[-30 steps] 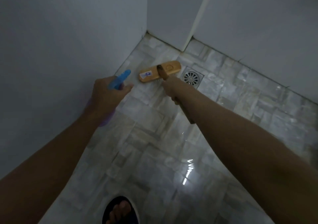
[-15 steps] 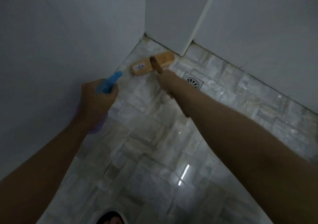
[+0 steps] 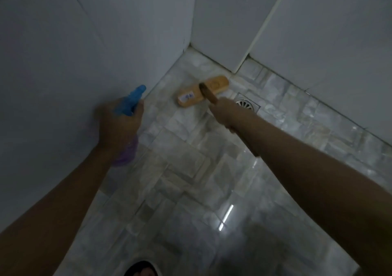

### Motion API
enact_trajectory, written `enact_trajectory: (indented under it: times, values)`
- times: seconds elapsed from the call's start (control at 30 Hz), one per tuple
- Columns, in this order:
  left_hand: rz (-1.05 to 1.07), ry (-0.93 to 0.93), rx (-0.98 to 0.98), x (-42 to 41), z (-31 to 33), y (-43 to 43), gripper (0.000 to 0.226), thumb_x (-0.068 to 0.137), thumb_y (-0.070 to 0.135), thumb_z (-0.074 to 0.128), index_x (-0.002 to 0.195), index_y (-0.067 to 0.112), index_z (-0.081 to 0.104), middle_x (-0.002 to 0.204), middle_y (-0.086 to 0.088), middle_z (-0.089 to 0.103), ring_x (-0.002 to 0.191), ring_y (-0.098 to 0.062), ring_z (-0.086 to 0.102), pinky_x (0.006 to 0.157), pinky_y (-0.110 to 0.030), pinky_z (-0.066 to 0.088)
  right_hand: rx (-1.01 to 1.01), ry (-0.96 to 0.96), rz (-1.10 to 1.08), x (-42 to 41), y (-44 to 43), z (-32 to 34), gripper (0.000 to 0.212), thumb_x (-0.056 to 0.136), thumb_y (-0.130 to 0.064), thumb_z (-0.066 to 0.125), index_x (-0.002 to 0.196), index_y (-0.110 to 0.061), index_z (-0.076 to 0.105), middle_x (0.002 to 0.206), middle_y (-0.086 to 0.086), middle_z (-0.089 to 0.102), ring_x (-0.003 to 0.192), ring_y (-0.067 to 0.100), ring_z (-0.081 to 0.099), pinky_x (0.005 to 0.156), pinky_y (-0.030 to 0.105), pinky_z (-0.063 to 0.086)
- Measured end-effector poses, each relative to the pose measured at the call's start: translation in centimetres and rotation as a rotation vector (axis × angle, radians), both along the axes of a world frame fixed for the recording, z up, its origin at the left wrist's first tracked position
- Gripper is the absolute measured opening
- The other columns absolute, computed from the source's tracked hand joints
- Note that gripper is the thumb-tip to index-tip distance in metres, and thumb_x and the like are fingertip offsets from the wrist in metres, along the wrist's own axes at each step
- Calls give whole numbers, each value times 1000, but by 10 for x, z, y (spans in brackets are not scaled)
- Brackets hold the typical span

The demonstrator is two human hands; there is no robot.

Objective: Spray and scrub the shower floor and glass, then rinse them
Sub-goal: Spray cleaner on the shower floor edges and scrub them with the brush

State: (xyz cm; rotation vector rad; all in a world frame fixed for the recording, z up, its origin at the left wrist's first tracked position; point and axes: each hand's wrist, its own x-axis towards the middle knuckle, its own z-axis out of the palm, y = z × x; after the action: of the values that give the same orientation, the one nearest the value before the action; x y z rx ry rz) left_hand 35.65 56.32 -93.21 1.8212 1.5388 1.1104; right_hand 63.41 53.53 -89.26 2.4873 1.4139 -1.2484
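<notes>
Scrub step, on the shower floor [image 3: 191, 180]. Right hand [image 3: 224, 114]: grip clenched round the wooden handle [image 3: 209, 95] of the scrub brush [image 3: 192, 99]. The brush head lies flat on the tiles just left of the drain [image 3: 247, 103], toward the far corner.

Left hand [image 3: 118, 125]: grip wrapped round the spray bottle [image 3: 132, 99]. It is held off the floor, well left of the drain, nozzle aimed at the corner. Finger on the trigger: cannot tell.

Tiles on the near side of the drain look glossy, likely wet. A sandalled foot [image 3: 144, 270] is well to the drain's near side.

Judgement: floor scrubbing under way, glass and rinse not yet done; cannot tell which panel is glass. The next move needs a flat, pressed stroke along the wall joint and round the drain grate. Wet tile could mean slippery footing.
</notes>
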Motion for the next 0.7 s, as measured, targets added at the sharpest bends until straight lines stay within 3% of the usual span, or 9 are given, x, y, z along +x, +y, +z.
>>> enact_trajectory:
  times: [0.03,0.1,0.17,0.23,0.3,0.43,0.63,0.7]
  values:
    - [9,8,23,-3,0,0,22,92,26,68,75,11,66,66,-23,66,57,-37,65,51,-43,53,20,-2,-3,-5,25,-3,29,106,-35,36,118,-13,49,84,6,56,59,18,52,53,27,45]
    - [8,7,52,-1,0,-3,19,91,22,70,76,12,65,64,-19,66,55,-30,64,51,-36,52,37,-1,-6,-14,68,-3,36,104,-37,37,128,-12,45,92,11,60,67,24,57,64,34,54]
    - [-11,-11,38,1,-1,-6,27,92,24,69,74,4,67,63,-14,64,54,-20,60,51,-30,49,21,4,4,-17,86,-6,36,101,-40,40,123,-12,48,89,11,60,65,25,57,58,33,53]
    - [-39,15,31,2,-3,-5,33,93,27,67,77,-3,69,64,-17,66,54,-24,62,50,-34,48,-1,39,23,-9,73,-8,35,100,-44,40,113,-13,49,83,10,57,60,24,53,53,29,47]
    - [-34,11,17,1,-2,-3,30,93,28,66,77,2,69,67,-19,67,54,-26,64,49,-36,48,0,10,96,6,38,-12,38,101,-48,38,114,-13,48,83,9,57,59,25,55,49,30,48]
    - [13,-26,-29,0,0,-3,34,92,27,69,71,0,67,62,-15,65,51,-12,56,48,-33,46,-79,-34,174,45,-11,-17,38,101,-48,39,116,-15,49,85,9,59,59,23,58,47,32,51]
    - [-26,9,-65,8,2,-4,29,92,25,68,70,7,63,59,-2,59,49,-6,53,47,-11,37,-32,-15,-25,13,54,-19,36,100,-44,39,119,-14,47,90,15,60,59,25,53,48,30,48]
    - [-42,64,-38,13,2,-5,32,92,26,68,67,9,60,57,-1,56,47,-8,50,47,-12,34,24,13,-66,-7,74,-18,32,101,-37,38,123,-15,44,89,14,58,61,26,54,49,30,48]
